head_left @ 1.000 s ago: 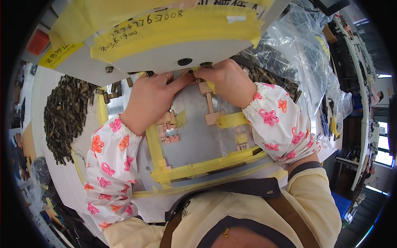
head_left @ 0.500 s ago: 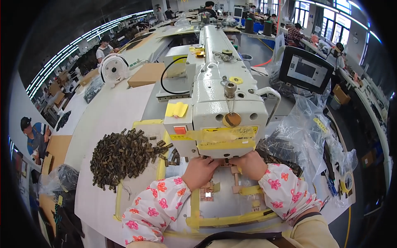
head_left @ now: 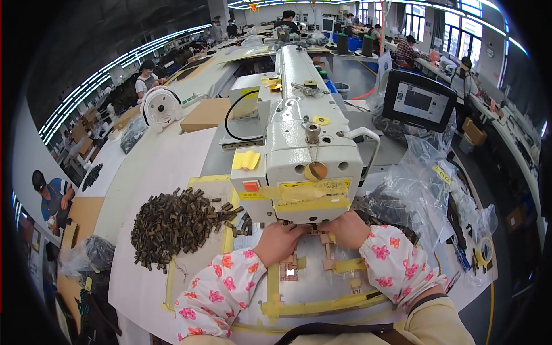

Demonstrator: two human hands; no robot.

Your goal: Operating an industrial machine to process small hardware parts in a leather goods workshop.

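Observation:
Both my hands are under the front of a large white sewing machine (head_left: pixel 310 132). My left hand (head_left: pixel 278 244) points right, with its fingers drawn together at the needle area. My right hand (head_left: pixel 347 230) comes in from the other side, fingers bent inward. The fingertips almost meet, and the machine head partly covers them. Whatever they pinch is too small and hidden to name. Beneath the hands lies a metal work plate (head_left: pixel 313 287) with yellow tape and small tan blocks on it. Floral sleeve covers reach to both wrists.
A heap of small dark rolled pieces (head_left: pixel 175 227) lies to the left. On the right are clear plastic bags (head_left: pixel 402 190), a tape roll (head_left: pixel 483 252) and a control screen (head_left: pixel 418 100). A white fan (head_left: pixel 161 107) and a cardboard box (head_left: pixel 206 114) stand farther back. Other people work around the room.
The view has shifted slightly, so the machine and bench sit a little differently in the picture. Both hands stay at the same spot under the machine head.

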